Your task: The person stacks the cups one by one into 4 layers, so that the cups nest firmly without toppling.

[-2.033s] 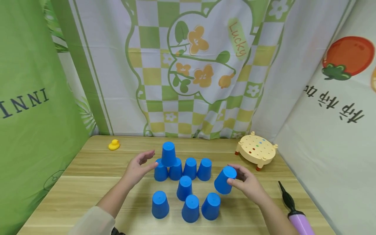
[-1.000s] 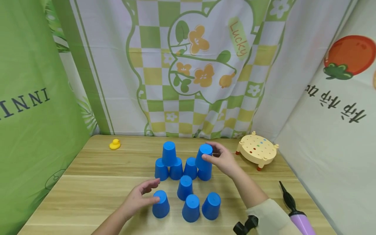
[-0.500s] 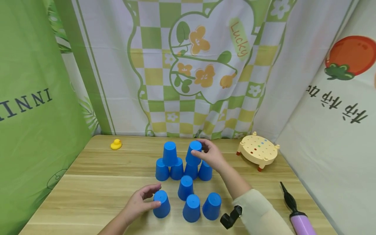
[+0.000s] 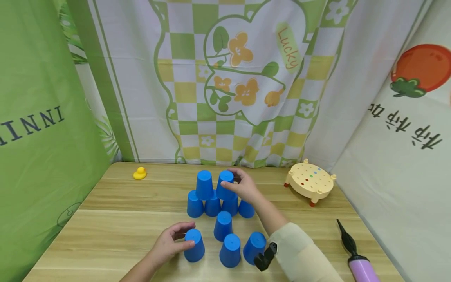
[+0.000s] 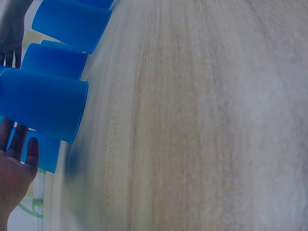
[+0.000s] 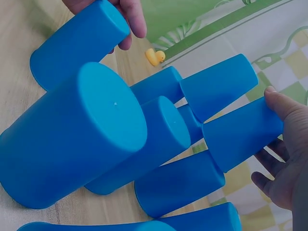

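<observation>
Several blue cups stand upside down on the table. Four in a back row include an outer-left cup (image 4: 195,205); on the row's left pair sits an upper cup (image 4: 204,186). Beside that one, my right hand (image 4: 245,188) pinches another blue cup (image 4: 223,191) between thumb and fingers, its base over the row's middle cups. At front left, my left hand (image 4: 168,246) curls thumb and fingers round a blue cup (image 4: 195,250) that stands on the table. Loose cups nearby are a middle cup (image 4: 223,227), a front cup (image 4: 230,252) and a front-right cup (image 4: 253,244).
A yellow rubber duck (image 4: 139,173) sits at the back left. A cream round stand with short legs (image 4: 310,181) is at the back right. A purple and black hand pump (image 4: 359,266) lies along the right edge. Printed curtains (image 4: 246,137) enclose the wooden table (image 4: 105,219).
My right hand has carried its cup from the front right up to the second tier, then leftward beside the other upper cup. My left hand has come down from the stack to the front-left cup.
</observation>
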`<control>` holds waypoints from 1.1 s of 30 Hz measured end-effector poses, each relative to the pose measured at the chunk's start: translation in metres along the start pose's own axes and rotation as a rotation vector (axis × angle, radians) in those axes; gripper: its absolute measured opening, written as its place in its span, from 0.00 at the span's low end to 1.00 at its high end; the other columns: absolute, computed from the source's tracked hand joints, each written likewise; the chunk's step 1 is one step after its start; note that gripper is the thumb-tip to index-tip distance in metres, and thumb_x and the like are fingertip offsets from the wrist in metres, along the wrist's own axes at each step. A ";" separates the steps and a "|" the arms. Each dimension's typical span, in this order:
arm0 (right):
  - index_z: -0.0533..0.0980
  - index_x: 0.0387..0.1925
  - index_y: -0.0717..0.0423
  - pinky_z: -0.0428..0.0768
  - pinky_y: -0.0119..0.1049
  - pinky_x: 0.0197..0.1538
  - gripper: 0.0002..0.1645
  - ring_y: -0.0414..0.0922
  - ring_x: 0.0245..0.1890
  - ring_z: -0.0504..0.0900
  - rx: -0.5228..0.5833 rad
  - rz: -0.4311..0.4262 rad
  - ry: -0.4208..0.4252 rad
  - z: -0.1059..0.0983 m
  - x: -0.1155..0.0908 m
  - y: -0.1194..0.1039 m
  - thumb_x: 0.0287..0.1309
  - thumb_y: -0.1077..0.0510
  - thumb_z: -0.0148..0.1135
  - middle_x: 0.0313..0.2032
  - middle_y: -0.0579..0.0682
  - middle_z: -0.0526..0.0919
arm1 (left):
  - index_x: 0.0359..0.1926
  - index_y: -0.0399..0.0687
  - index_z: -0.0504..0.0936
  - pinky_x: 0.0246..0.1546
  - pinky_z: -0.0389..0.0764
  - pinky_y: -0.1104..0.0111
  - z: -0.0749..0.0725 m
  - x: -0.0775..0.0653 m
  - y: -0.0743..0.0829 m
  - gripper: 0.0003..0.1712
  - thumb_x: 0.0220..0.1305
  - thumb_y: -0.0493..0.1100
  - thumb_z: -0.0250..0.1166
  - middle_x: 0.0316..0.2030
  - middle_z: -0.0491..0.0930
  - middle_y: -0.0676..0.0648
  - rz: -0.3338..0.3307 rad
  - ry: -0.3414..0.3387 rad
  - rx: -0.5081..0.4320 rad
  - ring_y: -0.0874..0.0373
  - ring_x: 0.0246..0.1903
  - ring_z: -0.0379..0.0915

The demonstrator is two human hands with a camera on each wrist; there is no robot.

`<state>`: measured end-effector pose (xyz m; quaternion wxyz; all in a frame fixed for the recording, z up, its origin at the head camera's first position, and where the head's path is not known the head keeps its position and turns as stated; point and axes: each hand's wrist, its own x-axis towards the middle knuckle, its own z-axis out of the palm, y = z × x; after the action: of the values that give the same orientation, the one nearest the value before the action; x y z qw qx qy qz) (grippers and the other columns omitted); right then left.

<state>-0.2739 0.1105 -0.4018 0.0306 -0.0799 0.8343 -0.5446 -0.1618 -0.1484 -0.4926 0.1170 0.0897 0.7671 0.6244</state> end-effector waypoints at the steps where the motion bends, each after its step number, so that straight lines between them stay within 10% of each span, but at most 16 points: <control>1: 0.70 0.65 0.53 0.77 0.54 0.60 0.35 0.56 0.61 0.75 0.002 0.005 0.001 0.000 0.000 0.000 0.58 0.51 0.69 0.60 0.56 0.77 | 0.63 0.36 0.72 0.58 0.77 0.55 0.000 0.000 0.000 0.35 0.59 0.46 0.71 0.62 0.74 0.33 0.001 0.000 0.003 0.43 0.58 0.73; 33: 0.65 0.68 0.57 0.64 0.56 0.71 0.37 0.57 0.67 0.68 -0.008 -0.046 0.048 -0.029 -0.024 0.020 0.60 0.52 0.67 0.66 0.61 0.71 | 0.63 0.34 0.72 0.54 0.77 0.62 0.001 -0.003 -0.005 0.33 0.59 0.43 0.71 0.59 0.76 0.34 0.020 -0.006 -0.027 0.50 0.55 0.74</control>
<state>-0.2564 0.1480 -0.4092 -0.0022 -0.0860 0.8348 -0.5438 -0.1581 -0.1491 -0.4980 0.1141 0.0975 0.7573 0.6355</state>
